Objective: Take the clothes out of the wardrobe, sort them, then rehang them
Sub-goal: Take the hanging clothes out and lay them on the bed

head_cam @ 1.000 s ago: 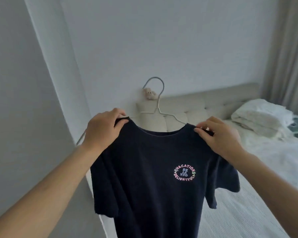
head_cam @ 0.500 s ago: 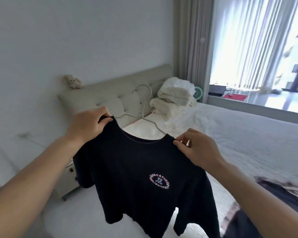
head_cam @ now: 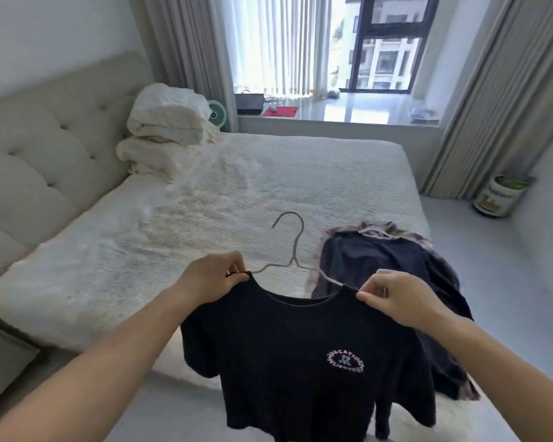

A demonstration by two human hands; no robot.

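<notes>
White bed (head_cam: 268,173) behind; black T-shirt (head_cam: 300,362) on hanger (head_cam: 292,247) between both hands.

Ahead of you a bed (head_cam: 268,173) with a pale ribbed cover fills the room, its tufted headboard (head_cam: 45,138) along the left wall. At the head end you see a stack of folded cream bedding (head_cam: 166,129), and just behind it a small green fan (head_cam: 217,113). Beyond the bed, the window (head_cam: 383,43) has white vertical blinds (head_cam: 275,43) and grey curtains (head_cam: 492,100) at each side. On its sill lie a red flat item (head_cam: 281,111) and a dark box (head_cam: 249,103). A pot (head_cam: 502,194) stands on the floor at the right.
</notes>
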